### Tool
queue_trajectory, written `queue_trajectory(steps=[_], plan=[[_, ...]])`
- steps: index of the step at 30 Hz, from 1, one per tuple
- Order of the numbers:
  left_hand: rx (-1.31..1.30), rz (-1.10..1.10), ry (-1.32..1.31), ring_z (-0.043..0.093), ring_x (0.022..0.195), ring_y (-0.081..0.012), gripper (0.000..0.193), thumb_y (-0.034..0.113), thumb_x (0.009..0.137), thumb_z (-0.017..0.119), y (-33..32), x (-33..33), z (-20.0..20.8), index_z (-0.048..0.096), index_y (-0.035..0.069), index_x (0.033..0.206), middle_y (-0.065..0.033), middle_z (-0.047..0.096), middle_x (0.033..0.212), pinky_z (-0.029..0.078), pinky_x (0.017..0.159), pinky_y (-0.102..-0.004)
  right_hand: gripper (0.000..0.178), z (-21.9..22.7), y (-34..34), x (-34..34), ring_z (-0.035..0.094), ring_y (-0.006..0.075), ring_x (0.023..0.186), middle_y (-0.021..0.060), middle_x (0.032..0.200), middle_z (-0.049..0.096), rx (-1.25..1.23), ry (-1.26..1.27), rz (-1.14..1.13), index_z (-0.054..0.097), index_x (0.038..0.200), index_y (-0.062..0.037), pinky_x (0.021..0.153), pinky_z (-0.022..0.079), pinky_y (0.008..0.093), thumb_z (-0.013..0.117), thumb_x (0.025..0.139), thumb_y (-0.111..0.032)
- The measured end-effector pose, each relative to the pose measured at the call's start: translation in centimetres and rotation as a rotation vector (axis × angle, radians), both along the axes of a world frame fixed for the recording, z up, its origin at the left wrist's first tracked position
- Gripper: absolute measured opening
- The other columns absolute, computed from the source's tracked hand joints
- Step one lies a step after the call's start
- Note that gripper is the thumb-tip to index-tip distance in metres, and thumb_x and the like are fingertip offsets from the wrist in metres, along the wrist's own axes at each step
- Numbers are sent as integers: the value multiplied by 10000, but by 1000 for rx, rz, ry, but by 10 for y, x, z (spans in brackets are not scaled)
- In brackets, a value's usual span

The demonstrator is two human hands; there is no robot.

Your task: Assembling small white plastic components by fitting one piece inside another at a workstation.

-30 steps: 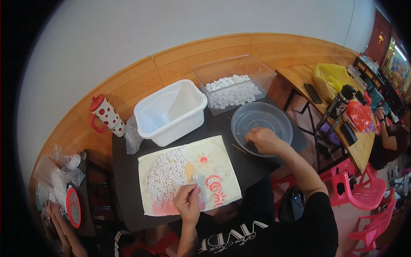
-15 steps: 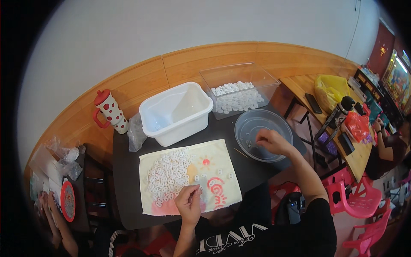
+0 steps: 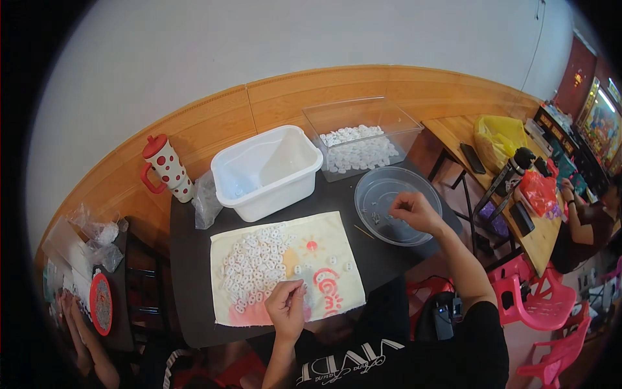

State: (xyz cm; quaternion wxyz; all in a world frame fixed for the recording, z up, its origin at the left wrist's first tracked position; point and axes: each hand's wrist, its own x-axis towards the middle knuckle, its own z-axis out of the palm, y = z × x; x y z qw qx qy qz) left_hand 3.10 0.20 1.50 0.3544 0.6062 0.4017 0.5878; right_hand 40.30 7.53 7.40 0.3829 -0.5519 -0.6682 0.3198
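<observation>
My left hand [image 3: 286, 307] is closed in a pinch over the lower edge of a cream towel [image 3: 346, 295] with red and yellow print. Whatever is between its fingertips is too small to make out. A pile of small white plastic rings [image 3: 256, 262] covers the towel's left half, and a few loose pieces [image 3: 334, 260] lie toward its right side. Over a shallow round clear tray [image 3: 367, 194], my right hand [image 3: 416, 212] is also pinched, its grip hidden. Several tiny shiny bits [image 3: 376, 217] lie in the tray beside that hand. A thin stick [image 3: 363, 231] rests next to the tray.
Behind the towel stand a white basin [image 3: 272, 198] and a clear box [image 3: 359, 146] of white pieces. A spotted tumbler [image 3: 170, 170] and a plastic bag [image 3: 207, 202] are at the left. Other people work at both side tables; pink chairs [image 3: 541, 305] stand right.
My right hand has shifted very slightly to the right and up over the round tray. My left hand stays in place, and the pile looks the same.
</observation>
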Motion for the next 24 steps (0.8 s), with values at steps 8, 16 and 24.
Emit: queue_trajectory(steps=[8,16,24], plan=[[0,2,13,545,641,-92,88,-42,866,666,0,-1,-1,683,-45,952,-64,620,763,398,565,-210,42,6,-4,-4,564,107,718,42,743,601,4,-80,10,598,864,7,657,463,275,634,842,1],[15,-7,-4,566,657,-102,89,-49,869,657,1,0,-2,679,-48,955,-72,624,775,418,579,-211,128,-10,8,3,633,354,794,165,794,633,284,-509,115,657,887,-1,709,496,427,643,764,-30],[-3,-23,27,594,737,-109,133,-82,878,629,-1,-4,-3,685,-45,993,-71,633,854,456,646,-213,138,-15,19,-13,618,377,817,141,752,604,422,-923,161,604,827,-46,736,494,469,592,699,4]])
